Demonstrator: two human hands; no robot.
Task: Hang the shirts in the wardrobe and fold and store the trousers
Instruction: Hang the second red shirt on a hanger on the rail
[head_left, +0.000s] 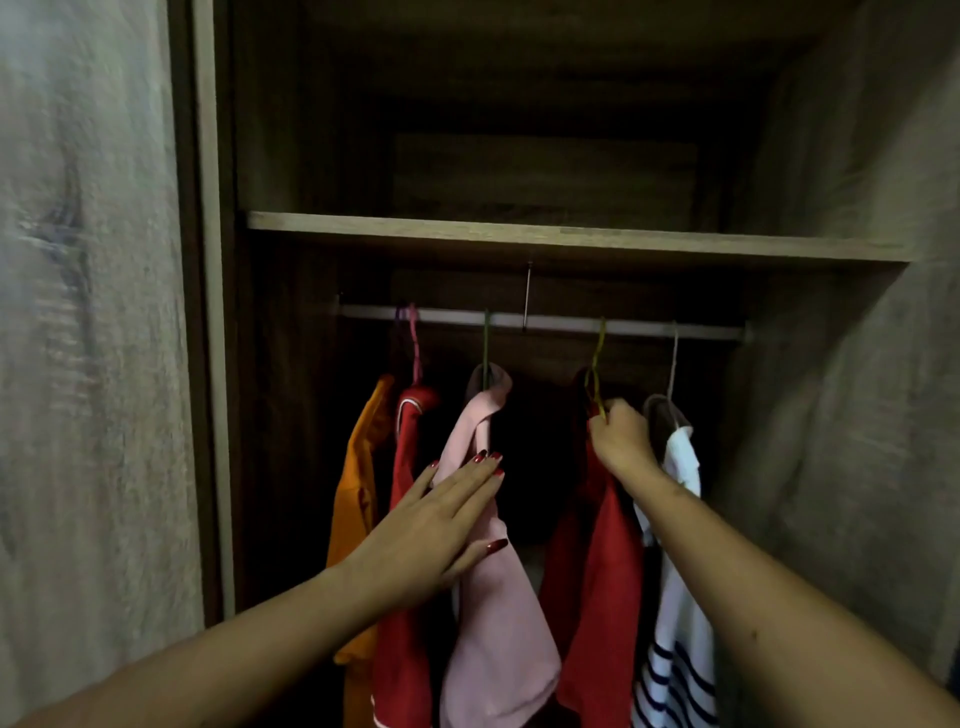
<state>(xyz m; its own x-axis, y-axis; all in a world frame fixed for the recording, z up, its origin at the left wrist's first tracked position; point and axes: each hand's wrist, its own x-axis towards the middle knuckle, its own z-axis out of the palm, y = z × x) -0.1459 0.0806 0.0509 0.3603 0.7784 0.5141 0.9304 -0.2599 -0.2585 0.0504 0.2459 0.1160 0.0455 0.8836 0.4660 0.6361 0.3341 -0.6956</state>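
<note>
Hanging stage, nearly complete on the wardrobe rail (540, 323).

Five shirts up: orange (358, 499), red-trimmed (408, 519), pink (493, 597), red shirt (602, 571), striped (675, 649). Right hand (621, 441) closed around the yellow hanger (597, 364); left hand (441, 525) flat, open against pink. No trousers visible; folding judged outstanding.

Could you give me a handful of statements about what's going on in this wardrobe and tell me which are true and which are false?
1. Five garments hang on the metal rail. True.
2. The right hand grips the red shirt on the yellow hanger at its neck. True.
3. The left hand holds the white navy-striped shirt. False: it lies flat and open against the pale pink shirt.
4. The orange shirt hangs furthest right. False: furthest left.
5. Folded trousers sit on the wooden shelf. False: none are visible there.
</note>
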